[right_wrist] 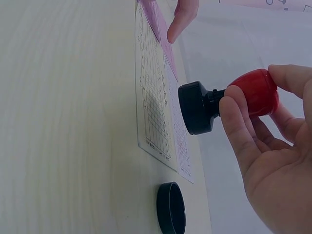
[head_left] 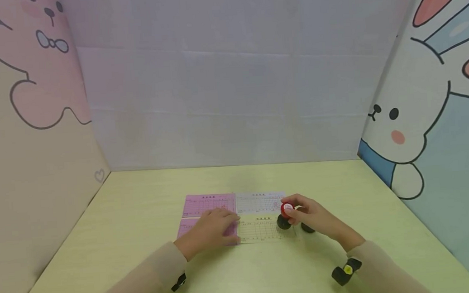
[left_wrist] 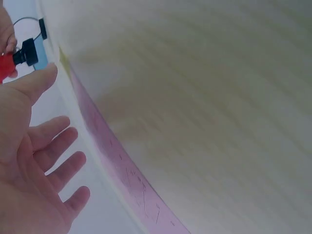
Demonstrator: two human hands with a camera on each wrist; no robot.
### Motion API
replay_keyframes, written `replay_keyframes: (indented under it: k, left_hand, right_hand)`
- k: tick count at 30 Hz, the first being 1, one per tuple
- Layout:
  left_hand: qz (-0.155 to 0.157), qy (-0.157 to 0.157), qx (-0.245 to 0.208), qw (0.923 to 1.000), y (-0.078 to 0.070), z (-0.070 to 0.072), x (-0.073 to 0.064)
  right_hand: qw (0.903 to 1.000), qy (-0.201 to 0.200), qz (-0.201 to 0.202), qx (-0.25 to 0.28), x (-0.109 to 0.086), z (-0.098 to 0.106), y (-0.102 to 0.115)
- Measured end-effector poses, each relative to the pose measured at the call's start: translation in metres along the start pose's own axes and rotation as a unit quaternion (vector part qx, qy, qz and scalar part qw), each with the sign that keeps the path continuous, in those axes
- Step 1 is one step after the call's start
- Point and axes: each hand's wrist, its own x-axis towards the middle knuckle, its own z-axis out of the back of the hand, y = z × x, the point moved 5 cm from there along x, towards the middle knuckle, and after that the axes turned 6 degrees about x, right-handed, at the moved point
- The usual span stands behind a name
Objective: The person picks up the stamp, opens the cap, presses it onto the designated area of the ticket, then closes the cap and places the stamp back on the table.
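Note:
My right hand (head_left: 314, 216) grips the red handle of a round stamp (right_wrist: 196, 109), its black base pointing down above the right end of a yellow printed form (head_left: 258, 231). Beside that form, a round black cap (right_wrist: 165, 214) lies on the table, partly covered by my right hand in the head view. My left hand (head_left: 211, 229) holds nothing; its fingers are spread and loosely bent over the pink forms (head_left: 194, 207). In the left wrist view, the left palm and fingers (left_wrist: 51, 129) show with a gap between thumb and fingers.
Beyond the yellow form lies a white printed form (head_left: 256, 201), edge to edge with the pink ones on the pale wooden table (head_left: 140, 207). A white sheet wall (head_left: 231, 97) stands at the back, with cartoon-printed panels on both sides.

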Motion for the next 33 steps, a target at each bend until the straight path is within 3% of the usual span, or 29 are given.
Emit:
replay_keyframes:
  k: [7, 11, 33]
  left_hand:
    - [0.005, 0.031, 0.02, 0.9993, -0.004, -0.012, 0.004]
    - [0.006, 0.033, 0.015, 0.9993, -0.003, -0.017, 0.005]
    - [-0.013, 0.042, 0.037, 0.9984, -0.007, -0.019, 0.008]
  right_hand:
    - [1.0, -0.004, -0.005, -0.005, -0.004, 0.002, -0.003]
    - [0.9999, -0.004, -0.01, -0.001, -0.004, 0.003, -0.005]
    - [0.9997, 0.011, -0.021, 0.001, -0.007, -0.002, -0.011]
